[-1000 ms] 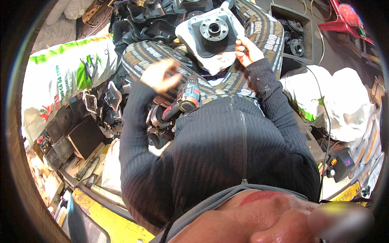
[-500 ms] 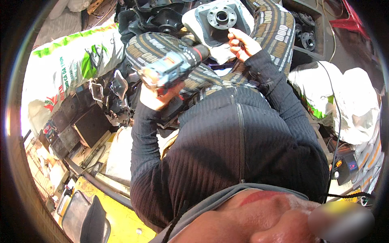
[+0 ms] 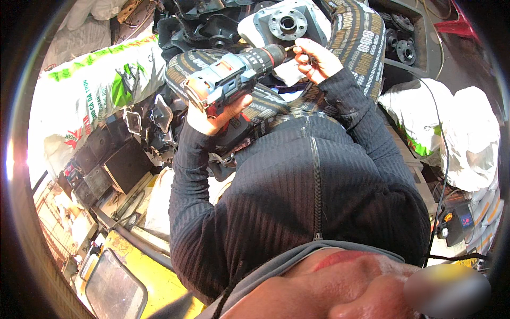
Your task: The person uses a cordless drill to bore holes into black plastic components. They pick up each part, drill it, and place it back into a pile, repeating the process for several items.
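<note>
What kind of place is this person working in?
Most likely a repair workshop or scrap-parts yard. The left hand grips a cordless drill aimed at a grey metal flanged housing, which the right hand works beside. Dark machine parts and stuffed sacks are piled around.

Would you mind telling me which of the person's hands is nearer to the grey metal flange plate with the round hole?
The right hand is nearer: it sits just below the flange plate, by the drill's tip. The left hand grips the drill farther down and to the left.
</note>
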Demonstrator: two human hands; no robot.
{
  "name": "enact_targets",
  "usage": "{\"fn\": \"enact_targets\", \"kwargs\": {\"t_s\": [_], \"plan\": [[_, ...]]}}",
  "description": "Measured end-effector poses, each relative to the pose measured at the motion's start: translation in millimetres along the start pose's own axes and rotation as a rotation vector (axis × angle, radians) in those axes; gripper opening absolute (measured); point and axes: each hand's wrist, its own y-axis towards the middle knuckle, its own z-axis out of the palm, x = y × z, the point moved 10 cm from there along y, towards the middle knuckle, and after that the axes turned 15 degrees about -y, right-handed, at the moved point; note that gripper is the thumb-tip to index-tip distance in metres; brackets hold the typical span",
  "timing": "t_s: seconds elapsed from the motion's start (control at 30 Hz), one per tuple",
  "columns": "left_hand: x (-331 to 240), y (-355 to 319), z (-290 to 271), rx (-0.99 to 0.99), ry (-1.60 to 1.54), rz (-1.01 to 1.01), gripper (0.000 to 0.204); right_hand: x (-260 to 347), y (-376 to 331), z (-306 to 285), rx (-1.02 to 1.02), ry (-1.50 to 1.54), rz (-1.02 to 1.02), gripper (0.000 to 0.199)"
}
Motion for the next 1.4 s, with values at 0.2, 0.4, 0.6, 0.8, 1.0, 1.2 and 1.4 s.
{"fn": "enact_targets", "kwargs": {"t_s": [0.2, 0.4, 0.6, 0.8, 1.0, 1.2, 1.4], "plan": [[-8.7, 3.7, 5.1, 0.047, 0.184, -0.019, 0.039, 0.9, 0.5, -3.9, -0.038, -0.099, 0.01, 0.015], [-41.1, 7.4, 33.0, 0.225, 0.522, 0.23, 0.036, -14.1, -1.1, -4.0, 0.008, -0.058, 0.157, 0.02], [-32.2, 27.3, 13.8, 0.122, 0.255, 0.07, 0.037, -10.3, 7.0, -42.3, -0.228, -0.037, 0.07, 0.034], [4.1, 66.3, -12.9, 0.046, 0.08, -0.221, 0.043, -3.1, 41.4, -109.4, -0.605, -0.147, -0.106, 0.028], [9.4, 105.6, -15.4, 0.067, 0.396, -0.047, 0.054, 39.4, 61.4, -124.0, -0.876, -0.673, -0.516, 0.032], [14.3, 125.1, -2.8, 0.147, 0.438, 0.027, 0.051, 23.7, 74.2, -123.7, -0.798, -0.812, -0.225, 0.041], [11.8, 136.4, 1.0, 0.159, 0.337, -0.036, 0.049, 20.5, 71.6, -117.1, -0.689, -0.724, -0.147, 0.04]]}}
